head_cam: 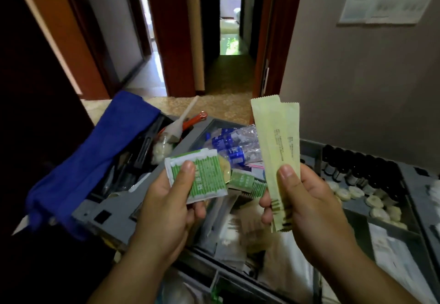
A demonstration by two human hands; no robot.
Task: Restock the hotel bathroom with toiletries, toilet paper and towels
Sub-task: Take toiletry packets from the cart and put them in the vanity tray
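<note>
As both hovered over the tray (112,211), left hand (166,208): pinched a green sachet (204,177).
Right hand (307,203): pinched 2 yellow sleeves (276,141), standing above it.
Risk: with only a thumb-and-finger grip, the sleeves could slip down into the tray.

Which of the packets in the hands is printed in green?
The squarish white sachet in the left hand, with green stripes; the two packets in the right hand are long, narrow, pale yellow.
</note>
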